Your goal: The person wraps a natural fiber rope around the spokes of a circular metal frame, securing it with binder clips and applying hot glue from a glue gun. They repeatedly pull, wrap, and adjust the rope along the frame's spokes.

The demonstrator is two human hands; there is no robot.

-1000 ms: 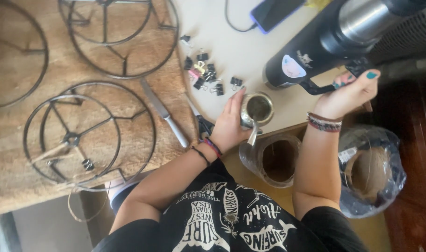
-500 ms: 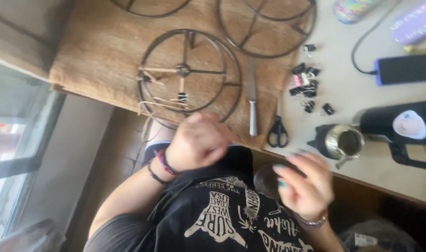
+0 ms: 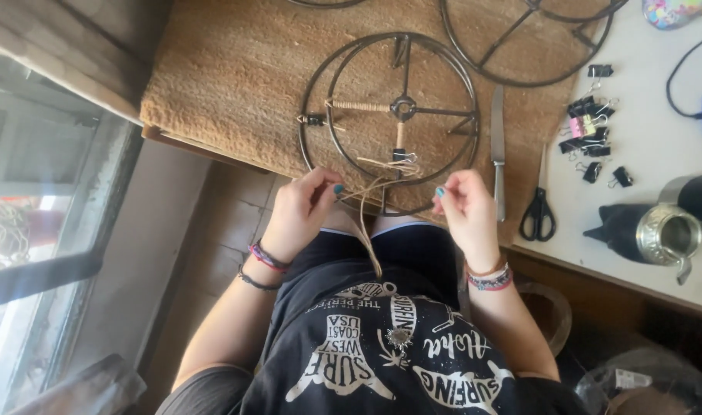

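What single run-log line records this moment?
left hand: pinching fibre strands | right hand: beside wire frame | knife, scissors: untouched

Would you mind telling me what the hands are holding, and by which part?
Both the left hand and right hand pinch tan fibre strands near the wire frame's lower rim.

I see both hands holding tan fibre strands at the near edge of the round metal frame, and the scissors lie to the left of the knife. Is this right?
Not quite. In the head view, the scissors lie to the right of the knife, not left. The rest holds: the left hand and right hand hold tan fibre strands at the near edge of the round metal frame.
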